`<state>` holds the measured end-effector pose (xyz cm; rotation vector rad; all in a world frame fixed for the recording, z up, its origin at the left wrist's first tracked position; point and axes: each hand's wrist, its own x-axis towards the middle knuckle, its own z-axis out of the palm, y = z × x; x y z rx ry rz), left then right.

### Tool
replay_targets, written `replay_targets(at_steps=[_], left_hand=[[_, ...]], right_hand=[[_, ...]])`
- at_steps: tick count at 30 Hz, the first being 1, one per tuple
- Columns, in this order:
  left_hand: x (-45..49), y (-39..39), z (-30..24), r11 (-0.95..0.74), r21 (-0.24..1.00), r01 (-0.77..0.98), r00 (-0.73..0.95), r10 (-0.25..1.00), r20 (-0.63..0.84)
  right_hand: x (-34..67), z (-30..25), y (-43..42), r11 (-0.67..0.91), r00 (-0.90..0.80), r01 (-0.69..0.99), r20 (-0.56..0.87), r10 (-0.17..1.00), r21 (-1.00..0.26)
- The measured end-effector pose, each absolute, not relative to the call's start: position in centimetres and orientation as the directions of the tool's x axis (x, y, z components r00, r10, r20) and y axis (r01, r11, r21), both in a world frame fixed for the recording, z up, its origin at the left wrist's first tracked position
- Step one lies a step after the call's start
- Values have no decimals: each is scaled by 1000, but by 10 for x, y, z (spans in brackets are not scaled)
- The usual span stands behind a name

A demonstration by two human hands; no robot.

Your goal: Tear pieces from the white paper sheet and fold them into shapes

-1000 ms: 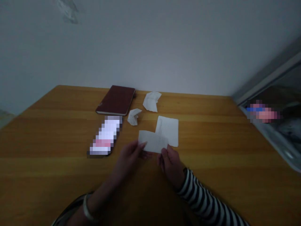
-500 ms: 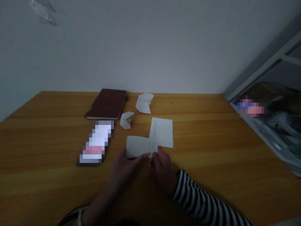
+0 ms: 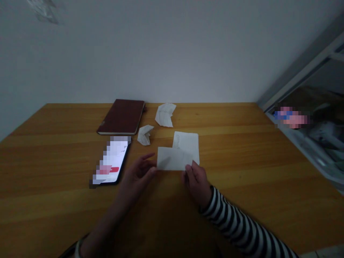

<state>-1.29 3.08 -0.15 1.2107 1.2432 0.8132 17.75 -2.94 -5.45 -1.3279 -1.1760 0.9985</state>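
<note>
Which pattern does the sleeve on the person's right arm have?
The right sleeve has black and white stripes, shown in the head view.

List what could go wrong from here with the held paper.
The held paper might swing or slip, since only the right hand pinches it, near its lower right corner. The open left hand could knock the phone beside it, or brush the small folded paper just beyond.
</note>
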Motion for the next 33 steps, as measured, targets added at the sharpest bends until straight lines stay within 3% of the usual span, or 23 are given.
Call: replay_targets(at_steps=[2, 5, 8, 10, 14, 19, 22, 24, 26, 29, 33], left_hand=[[-8, 28, -4, 259, 938, 231, 293, 901, -321], [-6, 25, -6, 274, 913, 304, 311, 877, -366], [-5, 23, -7, 302, 919, 252, 285, 885, -369], [-1, 19, -8, 324, 928, 186, 306, 878, -368], [5, 12, -12, 355, 931, 80, 359, 862, -359], [-7, 20, -12, 353, 929, 114, 301, 879, -371], [-18, 29, -12, 357, 930, 87, 180, 913, -367], [-20, 31, -15, 354, 935, 17, 97, 930, -354], [-16, 29, -19, 362, 931, -40, 86, 930, -357], [-2, 19, -26, 419, 908, -27, 224, 887, -403], [13, 7, -25, 466, 885, -13, 437, 798, -414]], right_hand=[[177, -51, -31, 31, 98, 114, 42, 994, -993], [177, -46, -30, -59, -48, -57, -56, 997, -997], [173, -43, -28, -156, -149, -265, -120, 982, -952], [166, -41, -28, -162, -108, -306, -135, 985, -938], [154, -40, -31, -137, 14, -223, -143, 990, -965], [172, -40, -26, -94, 46, -212, -106, 993, -973], [193, -41, -19, 21, 292, -248, -54, 955, -969], [200, -41, -16, 86, 363, -246, -10, 932, -966], [198, -41, -17, 72, 268, -251, 2, 963, -965], [184, -44, -22, -25, 57, -264, -42, 998, -964], [177, -49, -26, -160, 90, -187, -179, 980, -969]])
